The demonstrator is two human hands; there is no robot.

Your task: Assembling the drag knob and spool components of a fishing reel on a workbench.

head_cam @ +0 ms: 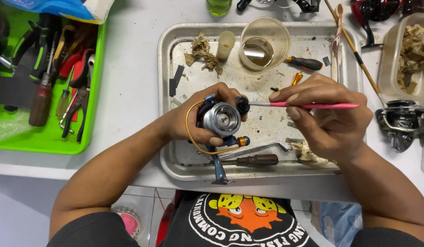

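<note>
While gripped by left hand (193, 122) over dented metal tray (168, 91), blue-and-silver spinning reel (219, 120) likely heavy, rigid, greasy; best clasped round body. Right hand (328, 114) pinching thin pink brush (308, 105).

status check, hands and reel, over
Left hand grips reel over tray. Right hand holds pink brush, tip at reel. Nothing between them.
</note>
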